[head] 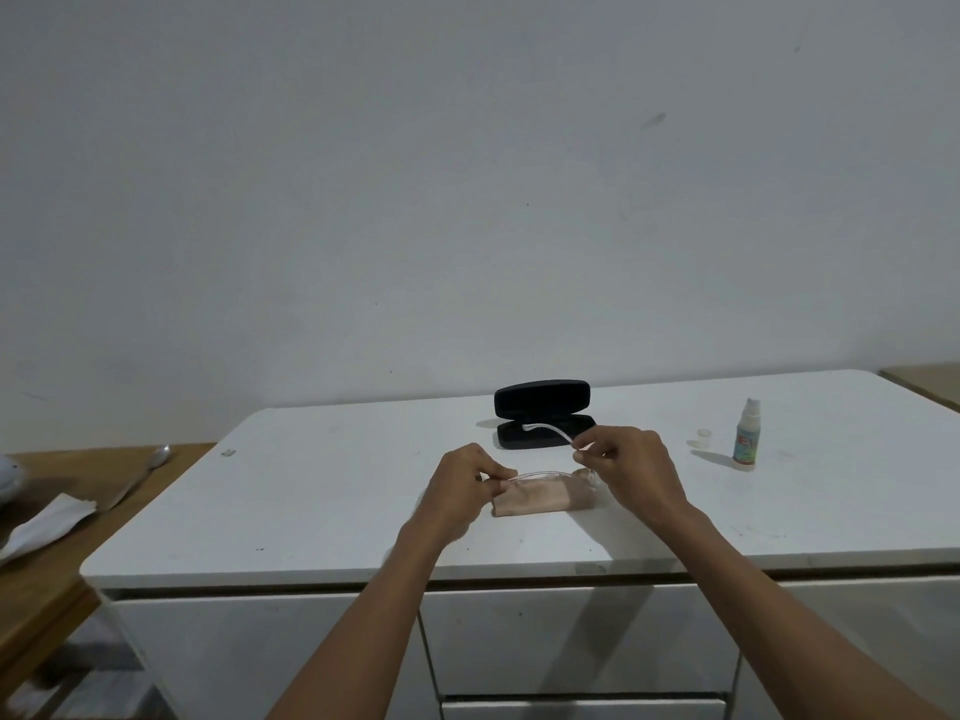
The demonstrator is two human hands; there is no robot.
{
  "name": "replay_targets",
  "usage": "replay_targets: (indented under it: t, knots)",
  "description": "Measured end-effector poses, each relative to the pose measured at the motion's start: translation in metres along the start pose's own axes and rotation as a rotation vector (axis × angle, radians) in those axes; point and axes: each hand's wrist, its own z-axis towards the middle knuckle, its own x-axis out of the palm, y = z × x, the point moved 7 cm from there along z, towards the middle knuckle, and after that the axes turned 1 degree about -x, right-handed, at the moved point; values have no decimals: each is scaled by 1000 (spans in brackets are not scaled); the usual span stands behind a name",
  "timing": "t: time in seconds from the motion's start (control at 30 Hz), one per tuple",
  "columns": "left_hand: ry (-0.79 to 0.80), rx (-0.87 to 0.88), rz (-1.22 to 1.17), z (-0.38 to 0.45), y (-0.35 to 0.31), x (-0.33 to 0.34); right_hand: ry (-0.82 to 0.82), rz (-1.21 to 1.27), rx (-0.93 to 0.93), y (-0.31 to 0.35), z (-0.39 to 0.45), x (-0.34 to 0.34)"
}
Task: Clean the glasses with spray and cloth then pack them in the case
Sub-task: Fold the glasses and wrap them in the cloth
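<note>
While the case [543, 415] stands open behind, both hands [467, 480] [631, 467] pinch the clear glasses [550, 431] above the cloth [540, 498].

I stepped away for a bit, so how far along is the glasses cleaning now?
Spray bottle stands uncapped, its cap beside it, and the cloth lies folded, so cleaning looks done. Both hands, left and right, hold the clear glasses, one temple unfolded. Left: folding, placing them in the open case, closing it.
</note>
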Motion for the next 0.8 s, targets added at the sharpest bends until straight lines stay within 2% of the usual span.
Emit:
replay_targets:
  t: [0.17, 0.37, 0.53, 0.6, 0.8]
  knots:
    - [93, -56, -126, 5, 9, -2, 101, -89, -40, 4, 7, 15]
    - [95, -115, -237, 7, 19, -6, 194, -141, -40, 3, 8, 24]
    - [1, 4, -84, 2, 1, -15, 151, -110, -89, 7, 1, 9]
    - [34, 62, -7, -4, -7, -15, 177, -117, -106, 6, -2, 7]
    - [115, 74, 183, -12, -12, -12, 269, -155, -119, 7, -6, 11]
